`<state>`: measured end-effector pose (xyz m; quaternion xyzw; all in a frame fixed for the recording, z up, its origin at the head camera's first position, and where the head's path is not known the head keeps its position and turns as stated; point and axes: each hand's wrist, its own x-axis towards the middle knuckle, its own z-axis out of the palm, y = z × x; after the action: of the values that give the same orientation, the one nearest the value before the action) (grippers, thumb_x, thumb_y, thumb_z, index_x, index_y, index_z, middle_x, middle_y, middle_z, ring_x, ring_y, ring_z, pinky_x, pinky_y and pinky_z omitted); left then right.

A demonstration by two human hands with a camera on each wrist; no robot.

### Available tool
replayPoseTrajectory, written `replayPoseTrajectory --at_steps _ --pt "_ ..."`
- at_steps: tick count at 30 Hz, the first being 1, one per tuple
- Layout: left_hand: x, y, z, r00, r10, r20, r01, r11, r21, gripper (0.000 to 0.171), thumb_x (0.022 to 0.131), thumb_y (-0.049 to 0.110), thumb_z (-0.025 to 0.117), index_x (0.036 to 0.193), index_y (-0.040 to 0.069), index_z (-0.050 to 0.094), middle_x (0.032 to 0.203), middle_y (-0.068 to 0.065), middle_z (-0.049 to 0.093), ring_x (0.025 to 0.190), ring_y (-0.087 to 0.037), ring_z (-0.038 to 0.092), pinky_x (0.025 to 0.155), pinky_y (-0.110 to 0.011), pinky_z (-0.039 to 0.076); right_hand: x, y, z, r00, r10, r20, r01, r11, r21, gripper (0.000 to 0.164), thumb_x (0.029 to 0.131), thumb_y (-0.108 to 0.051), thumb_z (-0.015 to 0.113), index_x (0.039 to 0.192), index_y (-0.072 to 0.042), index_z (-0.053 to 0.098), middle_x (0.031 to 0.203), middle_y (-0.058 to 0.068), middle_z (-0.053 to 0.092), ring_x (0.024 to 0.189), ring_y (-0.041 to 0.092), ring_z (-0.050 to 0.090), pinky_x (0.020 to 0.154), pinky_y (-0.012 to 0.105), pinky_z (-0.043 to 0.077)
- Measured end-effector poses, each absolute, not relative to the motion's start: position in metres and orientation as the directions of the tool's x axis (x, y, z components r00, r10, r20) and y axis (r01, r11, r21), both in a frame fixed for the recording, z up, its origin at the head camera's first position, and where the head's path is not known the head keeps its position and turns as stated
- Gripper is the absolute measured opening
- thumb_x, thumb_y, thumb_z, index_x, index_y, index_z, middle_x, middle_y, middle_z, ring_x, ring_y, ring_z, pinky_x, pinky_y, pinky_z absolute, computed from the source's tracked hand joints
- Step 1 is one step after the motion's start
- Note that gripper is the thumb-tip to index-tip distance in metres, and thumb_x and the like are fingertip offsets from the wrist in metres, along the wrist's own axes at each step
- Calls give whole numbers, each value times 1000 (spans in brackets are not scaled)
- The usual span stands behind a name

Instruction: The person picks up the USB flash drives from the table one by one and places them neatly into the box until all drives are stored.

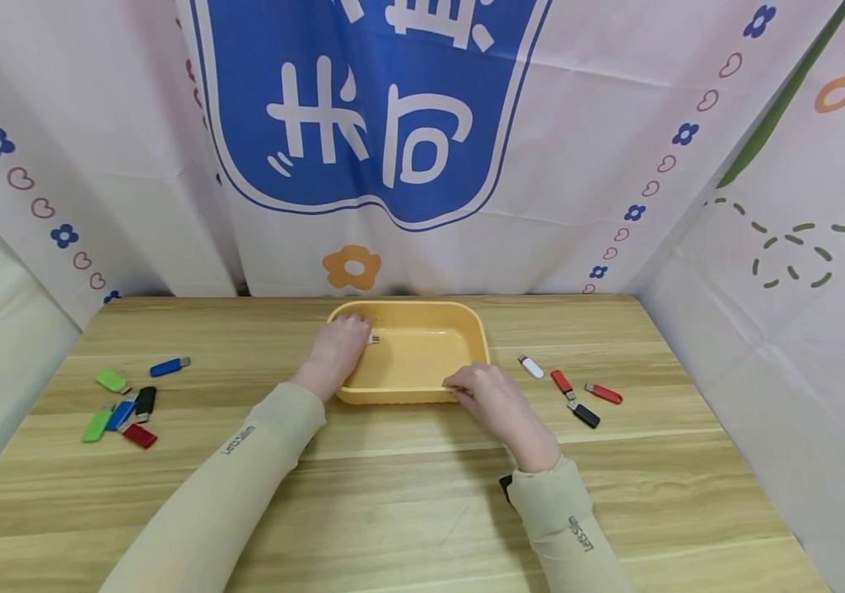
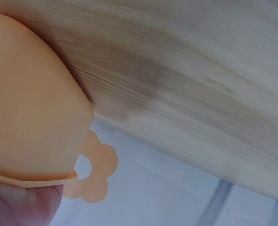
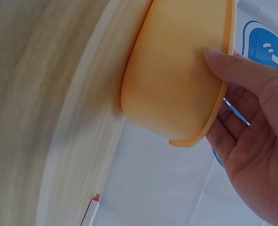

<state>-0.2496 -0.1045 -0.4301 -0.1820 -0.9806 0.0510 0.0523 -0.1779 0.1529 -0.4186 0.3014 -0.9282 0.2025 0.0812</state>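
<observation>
A yellow plastic bin (image 1: 408, 395) sits at the middle back of the table. My left hand (image 1: 337, 346) reaches over its left wall, fingers curled down inside around a USB stick (image 1: 374, 338). Only the stick's metal plug and a bit of white show past the fingers. At the front right corner, my right hand (image 1: 492, 399) grips the bin's rim. In the right wrist view the thumb of that hand (image 3: 258, 108) presses the outer wall, with the fingers behind the rim. The left wrist view shows the bin's outer wall (image 2: 30, 103), the left hand (image 2: 23, 205) mostly hidden beyond the rim.
Several USB sticks lie at the left, among them a blue one (image 1: 169, 366), a black one (image 1: 145, 402) and a red one (image 1: 138, 435). Right of the bin are a white one (image 1: 532, 367), two red ones and a black one (image 1: 584, 414). A printed curtain (image 1: 541, 247) hangs behind the table.
</observation>
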Motion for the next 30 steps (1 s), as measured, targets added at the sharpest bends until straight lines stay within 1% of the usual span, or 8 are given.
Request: replayPoseTrajectory --at_steps 9,13,17,20,22,25,27,30 --pt "-248 -105 -429 -927 364 87 354 929 -107 22 94 -10 54 110 0 64 101 -18 68 97 -32 68 78 -40 61 -179 152 -420 -805 -527 274 -593 739 -319 13 86 -3 75 96 -10 79 93 4 78 88 19 72 79 35 59" --pt "-250 -106 -430 -921 372 117 366 928 -70 24 92 -12 55 111 0 65 101 -18 68 96 -32 68 78 -40 61 -179 153 -421 -806 -523 277 -590 741 -320 13 86 -3 75 96 -10 79 93 4 78 88 19 72 79 35 59" --pt "-251 -107 -429 -913 380 151 381 924 -18 20 92 -12 57 105 1 66 101 -18 69 97 -32 69 77 -40 62 -179 153 -421 -806 -523 277 -591 742 -317 13 86 -3 76 97 -10 79 94 4 78 89 20 73 79 35 59" --pt "-251 -109 -427 -911 364 193 386 918 89 16 93 -8 59 103 2 67 105 -17 70 101 -32 69 81 -41 61 -179 152 -420 -807 -523 275 -589 745 -313 13 86 -4 76 97 -10 79 94 4 78 89 19 73 79 35 59" --pt "-251 -110 -427 -913 340 227 385 902 195 16 92 -6 62 105 2 69 109 -16 71 106 -32 68 87 -42 59 -179 152 -420 -808 -522 273 -588 746 -313 13 86 -4 76 97 -11 79 95 4 78 89 19 73 79 36 59" --pt "-250 -112 -425 -916 293 275 379 857 350 18 92 -4 63 108 3 70 114 -15 71 110 -32 67 93 -44 57 -178 152 -420 -809 -520 274 -586 746 -317 13 86 -4 76 96 -11 79 95 4 78 90 19 73 80 36 59" --pt "-249 -113 -424 -913 276 300 384 832 401 18 93 -3 63 108 3 71 114 -15 72 109 -32 68 92 -44 57 -178 152 -420 -810 -519 274 -586 744 -322 13 86 -4 76 96 -10 79 94 4 78 89 20 72 79 36 59" --pt "-245 -113 -420 -907 264 327 392 813 431 17 94 -1 63 108 4 71 111 -14 72 103 -30 70 88 -43 58 -178 151 -420 -811 -518 273 -584 743 -327 13 86 -4 76 96 -10 79 94 4 78 89 20 72 79 36 59"
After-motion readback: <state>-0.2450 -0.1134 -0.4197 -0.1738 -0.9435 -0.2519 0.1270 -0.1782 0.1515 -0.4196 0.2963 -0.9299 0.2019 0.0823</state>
